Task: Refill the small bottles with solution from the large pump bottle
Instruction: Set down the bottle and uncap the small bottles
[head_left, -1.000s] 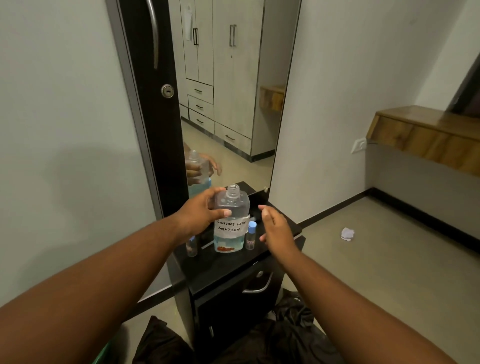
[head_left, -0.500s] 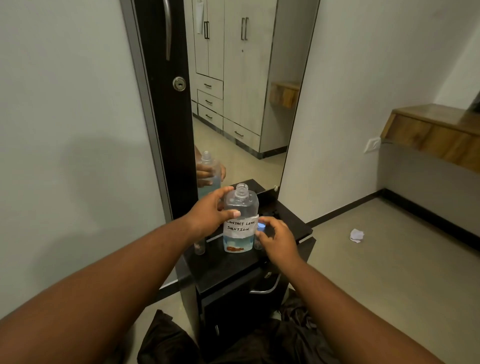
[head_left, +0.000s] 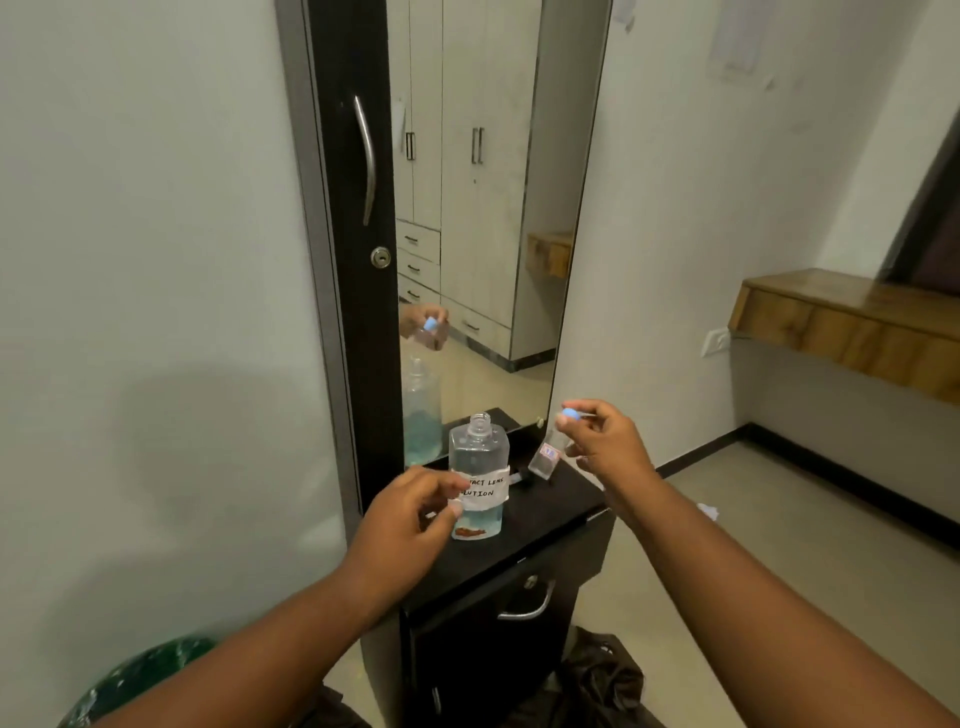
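Two hands are raised over a black cabinet (head_left: 550, 525), and only one of them holds anything. The right hand (head_left: 608, 447) pinches a small bottle (head_left: 551, 448) with a blue cap (head_left: 568, 414), thumb and fingertips closed on it near the cap, so that the bottle hangs tilted in the air, its bottom swung toward the large bottle (head_left: 477, 480) and clear of the cabinet top. The left hand (head_left: 410, 519) has its fingers loosely curled just beside the large bottle's lower left side; whether the fingertips touch the bottle I cannot tell, and they are not wrapped round it. The large bottle stands upright on the cabinet top, between the two hands, its neck open with no pump on it. It is clear, holds a low pool of bluish liquid, and wears a white label with handwriting on it. Behind the large bottle a tall mirror (head_left: 478, 208) rises from the cabinet and reflects the bottle and the blue cap. To the left of the mirror is a dark door (head_left: 353, 312) with a metal handle. Below the large bottle, the cabinet front carries a curved metal handle (head_left: 527, 608).
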